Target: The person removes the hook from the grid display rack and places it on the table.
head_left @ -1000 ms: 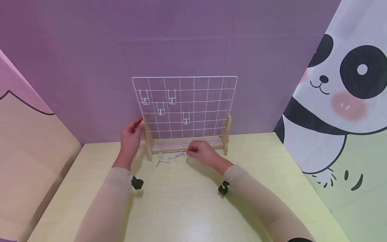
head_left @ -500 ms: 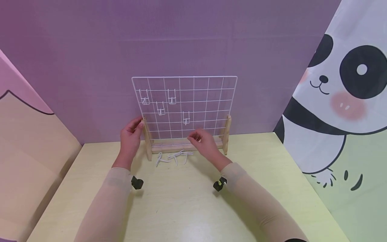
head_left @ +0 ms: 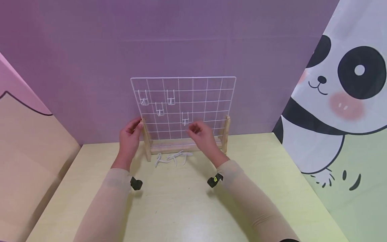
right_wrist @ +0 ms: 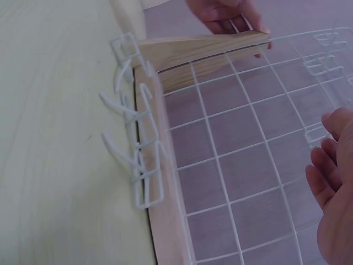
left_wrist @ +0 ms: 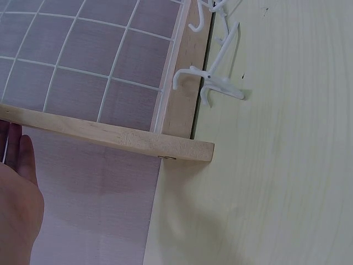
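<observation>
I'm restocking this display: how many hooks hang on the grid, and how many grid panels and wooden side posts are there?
White wire hooks hung on the grid: 4
White wire grid panel: 1
Wooden side posts: 2
Total: 7

We are facing a plain purple wall [head_left: 193, 40], a panda-print curtain [head_left: 341, 94] is hanging at right, and a pale yellow-green table [head_left: 181, 208] is spreading below.

Right hand [head_left: 202, 134]: whether it pinches a hook is too small to tell. Left wrist view cuts off the left hand [left_wrist: 16, 204] and grid [left_wrist: 83, 55]. Loose hooks [head_left: 173, 158] overlap; count unclear.
</observation>
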{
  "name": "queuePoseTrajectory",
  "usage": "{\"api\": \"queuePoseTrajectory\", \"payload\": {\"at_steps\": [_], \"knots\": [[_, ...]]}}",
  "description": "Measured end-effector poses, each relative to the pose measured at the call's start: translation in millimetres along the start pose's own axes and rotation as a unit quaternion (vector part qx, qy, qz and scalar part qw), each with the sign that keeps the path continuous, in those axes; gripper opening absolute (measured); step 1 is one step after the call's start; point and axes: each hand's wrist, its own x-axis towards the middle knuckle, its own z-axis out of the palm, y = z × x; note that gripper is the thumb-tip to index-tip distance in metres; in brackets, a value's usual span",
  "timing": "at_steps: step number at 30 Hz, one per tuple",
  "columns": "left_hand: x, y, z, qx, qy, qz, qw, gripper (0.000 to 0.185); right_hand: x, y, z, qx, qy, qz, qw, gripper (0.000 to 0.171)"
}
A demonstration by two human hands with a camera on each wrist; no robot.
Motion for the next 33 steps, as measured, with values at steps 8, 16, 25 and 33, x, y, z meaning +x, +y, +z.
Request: {"api": "queuePoseTrajectory", "payload": {"at_steps": [8, 16, 25, 33], "knots": [[-0.2, -1.2, -1.0, -0.014, 0.001, 0.013, 0.9998, 0.039, 8, -6, 5, 0.005, 0.028, -0.031, 0.999, 0.021], [-0.7, 0.4, -0.6, -0.007, 0.002, 0.013, 0.9999, 0.038, 13, -11, 10, 0.006, 0.041, -0.065, 0.997, 0.022], [-0.6, -2.3, -0.9, -0.007, 0.001, 0.017, 0.9998, 0.038, 15, -7, 14, 0.008, 0.052, -0.085, 0.995, 0.013], [0.5, -4.0, -0.5, -0.005, 0.002, 0.018, 0.9998, 0.038, 14, -9, 16, 0.001, 0.052, -0.071, 0.996, 0.008]]}}
